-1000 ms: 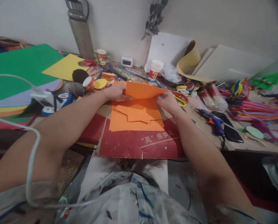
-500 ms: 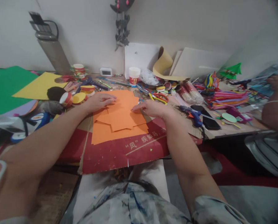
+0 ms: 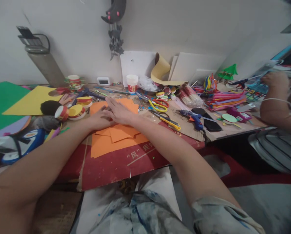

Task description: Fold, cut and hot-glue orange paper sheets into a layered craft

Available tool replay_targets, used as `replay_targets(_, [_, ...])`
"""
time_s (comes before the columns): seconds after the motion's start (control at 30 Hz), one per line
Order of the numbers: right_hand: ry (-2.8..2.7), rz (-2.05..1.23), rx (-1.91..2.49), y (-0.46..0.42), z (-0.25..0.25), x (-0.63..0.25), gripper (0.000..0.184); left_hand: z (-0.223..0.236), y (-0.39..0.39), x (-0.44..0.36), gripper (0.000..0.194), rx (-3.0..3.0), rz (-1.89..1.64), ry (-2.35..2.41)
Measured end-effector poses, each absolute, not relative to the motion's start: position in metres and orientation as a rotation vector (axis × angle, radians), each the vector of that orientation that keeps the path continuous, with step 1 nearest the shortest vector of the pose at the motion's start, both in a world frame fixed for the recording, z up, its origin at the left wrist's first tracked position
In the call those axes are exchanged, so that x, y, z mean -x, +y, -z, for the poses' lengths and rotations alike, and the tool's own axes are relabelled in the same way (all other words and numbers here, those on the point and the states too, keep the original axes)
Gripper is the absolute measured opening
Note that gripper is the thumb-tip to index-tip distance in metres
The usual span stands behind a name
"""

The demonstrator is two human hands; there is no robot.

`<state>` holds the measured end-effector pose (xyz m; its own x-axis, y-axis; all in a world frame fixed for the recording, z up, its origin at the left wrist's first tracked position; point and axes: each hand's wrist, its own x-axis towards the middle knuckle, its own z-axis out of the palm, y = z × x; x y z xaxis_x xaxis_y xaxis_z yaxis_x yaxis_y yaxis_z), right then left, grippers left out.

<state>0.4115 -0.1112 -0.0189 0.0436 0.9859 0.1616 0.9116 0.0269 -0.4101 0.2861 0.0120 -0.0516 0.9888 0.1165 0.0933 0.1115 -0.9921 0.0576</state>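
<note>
Several orange paper sheets [image 3: 116,144] lie stacked and overlapping on a red cardboard sheet [image 3: 116,172] in front of me. My right hand [image 3: 119,112] reaches across the pile, its fingers stretched out and pointing up to the left. Close against it, my left hand [image 3: 101,118] rests on the left part of the sheets, fingers extended and partly hidden behind the right hand. The two hands overlap in view, with no tool in either. Just right of the paper lies a yellow utility knife [image 3: 171,122], and beyond it are yellow-handled scissors [image 3: 158,105].
A blue glue gun [image 3: 192,118] and a black phone [image 3: 210,122] lie to the right. Paper cups [image 3: 132,84] and pipe cleaners [image 3: 227,100] stand or lie farther back. Green paper [image 3: 6,100] spreads at left. A co-worker's arm [image 3: 274,97] is at far right.
My right hand has moved left across the orange paper to my left hand, uncovering the utility knife. The whole view has shifted slightly.
</note>
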Motion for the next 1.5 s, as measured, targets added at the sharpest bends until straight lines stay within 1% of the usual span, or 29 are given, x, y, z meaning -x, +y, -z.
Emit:
replay_targets(0.1, [-1.915,-0.346,1.998,-0.108,0.03,-0.417,0.079,0.044,0.005,-0.288,0.085,-3.091,-0.073,0.258])
replay_targets(0.23, [-1.933,-0.316,2.028,-0.112,0.035,-0.424,0.078,0.036,-0.003,-0.287,0.085,-3.075,0.028,0.311])
replay_targets(0.33, [-1.934,-0.296,2.091,-0.118,0.035,-0.432,0.079,0.033,-0.005,-0.285,0.091,-3.044,0.075,0.409])
replay_targets(0.5, [-2.09,-0.182,2.134,-0.121,0.042,-0.445,0.067,0.034,-0.005,-0.284,0.098,-2.992,0.113,0.48])
replay_targets(0.57, [-2.102,-0.152,2.155,-0.12,0.046,-0.447,0.065,0.034,-0.006,-0.283,0.099,-2.994,0.081,0.482])
replay_targets(0.67, [-2.058,-0.163,2.18,-0.118,0.046,-0.446,0.071,0.031,-0.008,-0.28,0.102,-3.004,0.091,0.522])
replay_targets(0.77, [-2.001,-0.18,2.208,-0.121,0.043,-0.444,0.078,0.025,-0.012,-0.278,0.108,-3.017,0.204,0.564])
replay_targets(0.93, [-1.926,-0.212,2.256,-0.135,0.038,-0.445,0.081,0.018,-0.022,-0.28,0.11,-3.033,0.284,0.607])
replay_targets(1.0, [-1.887,-0.223,2.304,-0.142,0.038,-0.448,0.083,0.018,-0.023,-0.281,0.111,-3.019,0.288,0.618])
replay_targets(1.1, [-1.763,-0.119,2.372,-0.146,0.038,-0.453,0.085,0.018,-0.022,-0.28,0.112,-2.98,0.265,0.613])
replay_targets(1.17, [-1.668,-0.004,2.326,-0.143,0.038,-0.454,0.085,0.017,-0.02,-0.28,0.11,-2.971,0.139,0.599])
replay_targets(1.23, [-1.606,0.086,2.227,-0.136,0.04,-0.453,0.082,0.016,-0.021,-0.282,0.102,-2.969,-0.059,0.558])
replay_targets(1.3, [-1.622,0.081,2.174,-0.127,0.044,-0.452,0.078,0.017,-0.026,-0.287,0.095,-2.957,-0.176,0.49])
replay_targets(1.33, [-1.665,0.032,2.18,-0.124,0.047,-0.451,0.076,0.019,-0.029,-0.289,0.096,-2.948,-0.155,0.451])
replay_targets(1.4, [-1.776,-0.075,2.215,-0.119,0.052,-0.451,0.073,0.024,-0.035,-0.292,0.103,-2.925,-0.046,0.475])
replay_targets(1.5, [-1.864,-0.116,2.237,-0.118,0.055,-0.451,0.069,0.032,-0.042,-0.293,0.112,-2.909,0.038,0.537])
